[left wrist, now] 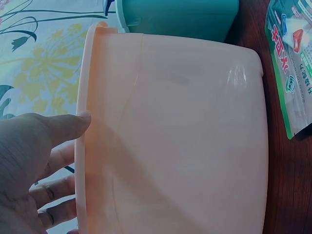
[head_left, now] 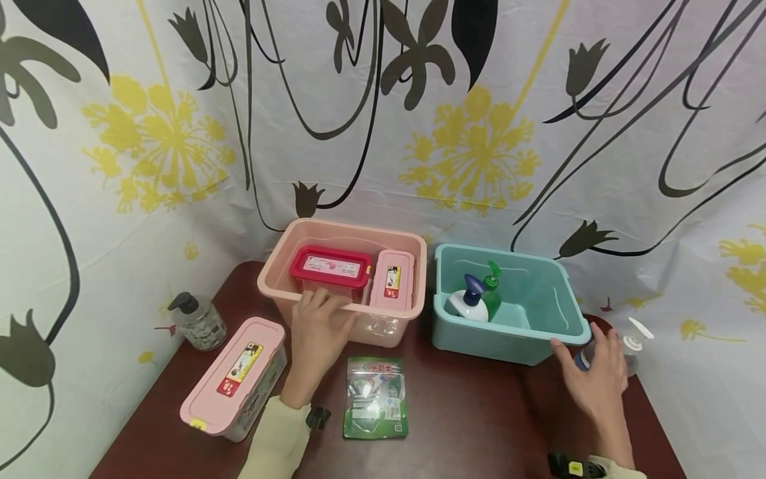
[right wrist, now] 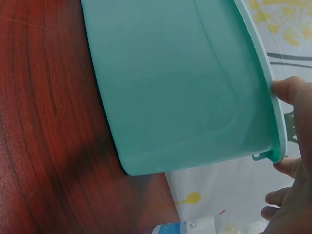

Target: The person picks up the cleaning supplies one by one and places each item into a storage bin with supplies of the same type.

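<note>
Left hand [head_left: 320, 332] grasping the near rim of the pink plastic bin [head_left: 383, 329]; thumb on the rim from outside, other fingers over the inner side. Right hand [head_left: 600, 376] grasping the near right corner of the teal plastic bin [head_left: 491, 342], thumb and index finger on its rim. Both bins on the dark wood-grain table [head_left: 467, 409], side by side, pink one left. Pink bin contains a red-lidded box [head_left: 329, 266] and, right of it, a pink-lidded box [head_left: 391, 283]. Teal bin: white bottle with blue pump [head_left: 469, 305] beside a green pump bottle [head_left: 492, 293], both at left end. White-pump bottle [head_left: 632, 343] beyond right hand, partly hidden. Green-and-clear pouch [head_left: 376, 399] lies flat, right of left wrist. At table's left: black-pump bottle [head_left: 200, 324], larger pink-lidded container [head_left: 236, 376].
</note>
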`<state>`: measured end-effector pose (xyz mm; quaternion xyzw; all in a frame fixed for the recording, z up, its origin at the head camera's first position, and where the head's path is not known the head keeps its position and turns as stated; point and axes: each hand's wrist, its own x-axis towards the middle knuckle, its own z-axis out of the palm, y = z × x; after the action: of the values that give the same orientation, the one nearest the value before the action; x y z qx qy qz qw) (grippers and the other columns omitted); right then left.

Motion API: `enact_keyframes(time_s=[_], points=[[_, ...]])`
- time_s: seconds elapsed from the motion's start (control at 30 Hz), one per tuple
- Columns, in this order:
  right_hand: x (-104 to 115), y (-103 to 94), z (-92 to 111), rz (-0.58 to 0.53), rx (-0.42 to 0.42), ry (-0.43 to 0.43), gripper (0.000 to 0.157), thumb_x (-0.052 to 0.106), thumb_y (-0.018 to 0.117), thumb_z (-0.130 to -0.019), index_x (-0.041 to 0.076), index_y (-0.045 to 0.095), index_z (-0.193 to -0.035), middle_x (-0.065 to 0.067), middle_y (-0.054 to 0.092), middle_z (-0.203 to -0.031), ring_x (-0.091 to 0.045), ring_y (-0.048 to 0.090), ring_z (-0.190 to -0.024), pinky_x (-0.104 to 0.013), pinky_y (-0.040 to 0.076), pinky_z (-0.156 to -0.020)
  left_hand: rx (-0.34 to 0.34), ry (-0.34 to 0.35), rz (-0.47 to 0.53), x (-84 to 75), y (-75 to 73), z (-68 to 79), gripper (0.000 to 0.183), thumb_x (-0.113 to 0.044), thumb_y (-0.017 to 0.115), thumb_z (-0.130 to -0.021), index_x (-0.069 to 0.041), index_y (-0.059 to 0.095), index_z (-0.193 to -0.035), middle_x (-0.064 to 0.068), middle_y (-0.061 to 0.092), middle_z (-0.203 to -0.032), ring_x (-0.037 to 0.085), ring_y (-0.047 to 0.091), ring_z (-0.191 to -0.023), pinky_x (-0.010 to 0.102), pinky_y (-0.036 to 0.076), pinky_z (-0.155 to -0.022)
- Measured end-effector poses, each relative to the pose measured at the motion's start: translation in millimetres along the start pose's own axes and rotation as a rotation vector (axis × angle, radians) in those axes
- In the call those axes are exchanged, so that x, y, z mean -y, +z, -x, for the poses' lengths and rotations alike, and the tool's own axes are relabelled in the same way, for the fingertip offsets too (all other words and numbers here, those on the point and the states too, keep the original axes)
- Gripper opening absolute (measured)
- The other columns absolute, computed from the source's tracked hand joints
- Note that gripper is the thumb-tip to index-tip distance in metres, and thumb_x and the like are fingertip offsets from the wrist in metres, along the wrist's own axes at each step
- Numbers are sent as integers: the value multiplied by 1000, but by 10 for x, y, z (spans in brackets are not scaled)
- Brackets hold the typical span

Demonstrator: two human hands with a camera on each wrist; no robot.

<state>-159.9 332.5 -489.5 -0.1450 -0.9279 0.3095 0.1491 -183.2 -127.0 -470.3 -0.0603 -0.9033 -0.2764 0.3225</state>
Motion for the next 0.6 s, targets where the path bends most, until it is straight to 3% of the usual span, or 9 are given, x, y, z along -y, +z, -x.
enact_keyframes(time_s=[0.23,0.5,0.6], points=[[-87,25,-12,-106,52,53,80,49,52,-91,20,8,-152,-9,-3,-158,-43,-1,-143,-72,4,-102,-1,0,1,-4,3,-3,34,-40,81,-70,-22,72,-98,-4,62,-94,19,49,-94,42,36,-84],[-102,6,-21,-187,140,219,81,61,39,-91,24,0,-152,-14,0,-158,-46,5,-141,-70,13,-102,-11,5,6,-12,-4,-4,35,-38,82,-69,-22,73,-97,-4,62,-93,19,50,-94,42,37,-83],[-91,6,-26,-210,155,244,81,64,35,-91,25,-2,-152,-13,0,-158,-45,5,-141,-68,14,-104,-14,3,8,-12,-3,-2,34,-37,83,-68,-22,73,-97,-3,62,-93,19,50,-94,42,37,-84]])
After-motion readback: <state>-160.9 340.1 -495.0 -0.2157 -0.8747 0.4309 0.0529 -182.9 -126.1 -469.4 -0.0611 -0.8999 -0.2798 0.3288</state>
